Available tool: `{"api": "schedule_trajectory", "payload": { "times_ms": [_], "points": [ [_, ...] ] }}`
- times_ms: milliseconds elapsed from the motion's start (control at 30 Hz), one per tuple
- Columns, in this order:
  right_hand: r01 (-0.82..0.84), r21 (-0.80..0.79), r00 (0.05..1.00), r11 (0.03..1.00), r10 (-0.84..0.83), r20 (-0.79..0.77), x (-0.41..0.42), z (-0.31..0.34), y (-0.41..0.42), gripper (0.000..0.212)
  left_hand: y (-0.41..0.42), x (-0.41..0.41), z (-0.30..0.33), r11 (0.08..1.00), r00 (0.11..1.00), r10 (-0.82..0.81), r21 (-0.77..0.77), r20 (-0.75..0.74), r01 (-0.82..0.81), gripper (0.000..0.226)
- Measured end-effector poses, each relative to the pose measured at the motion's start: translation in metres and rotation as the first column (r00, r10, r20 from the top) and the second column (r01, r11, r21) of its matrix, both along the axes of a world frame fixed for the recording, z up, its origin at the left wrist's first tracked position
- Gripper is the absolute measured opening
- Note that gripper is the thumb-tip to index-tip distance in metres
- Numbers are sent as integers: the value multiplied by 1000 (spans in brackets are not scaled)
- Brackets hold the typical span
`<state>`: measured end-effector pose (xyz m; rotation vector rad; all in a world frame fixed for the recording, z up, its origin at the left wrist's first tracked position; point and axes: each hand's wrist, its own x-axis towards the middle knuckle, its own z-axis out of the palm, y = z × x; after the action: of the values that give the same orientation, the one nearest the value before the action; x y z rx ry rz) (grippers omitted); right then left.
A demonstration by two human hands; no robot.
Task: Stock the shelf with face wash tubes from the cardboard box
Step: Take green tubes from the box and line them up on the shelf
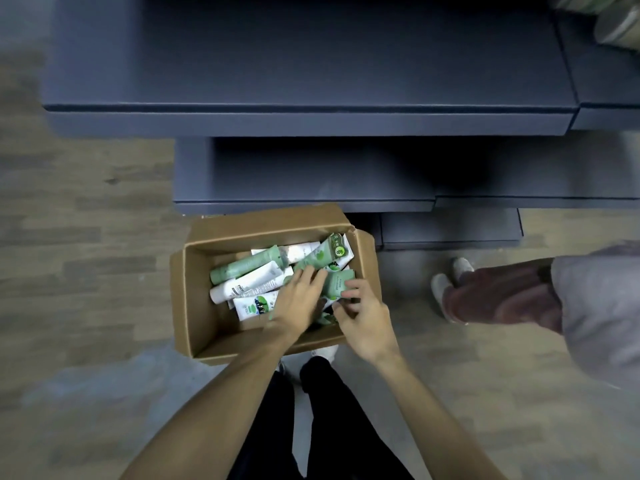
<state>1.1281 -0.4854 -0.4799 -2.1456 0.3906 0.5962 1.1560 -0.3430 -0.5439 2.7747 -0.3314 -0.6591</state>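
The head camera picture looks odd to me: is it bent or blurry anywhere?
Head view: wide-angle bending curves the shelf edges; corners smear, blurring the items top right; the hands, left hand and right hand, are slightly motion-soft; the cardboard box stays fairly sharp.

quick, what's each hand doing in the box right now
Left hand: open, straight fingers resting on the green and white face wash tubes in the brown cardboard box.
Right hand: fingers curled, pinching a green flat-ended tube.
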Motion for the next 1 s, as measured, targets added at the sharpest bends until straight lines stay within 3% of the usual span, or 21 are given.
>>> {"api": "schedule_trajectory", "payload": {
  "times_ms": [200,367,467,633,800,1000],
  "points": [
    [46,22,998,999,-47,35,3,-6,0,35,-10,3,-15,998,994,13,53,104,-19,65],
    [52,24,997,998,-53,49,9,-8,0,33,-10,7,-18,992,983,52,100,176,-71,53],
    [50,28,997,998,-51,51,12,-10,1,33,-11,11,-21,986,980,132,85,151,-146,55],
    [39,27,998,999,-40,46,14,-11,0,32,3,15,-16,896,924,381,-235,-24,-376,40],
    [25,38,997,999,-28,75,19,1,4,35,32,24,17,795,896,443,-444,-43,-414,19],
    [-35,88,982,995,18,189,45,53,23,35,62,35,74,690,888,457,-613,-43,-385,23]
  ]
}}
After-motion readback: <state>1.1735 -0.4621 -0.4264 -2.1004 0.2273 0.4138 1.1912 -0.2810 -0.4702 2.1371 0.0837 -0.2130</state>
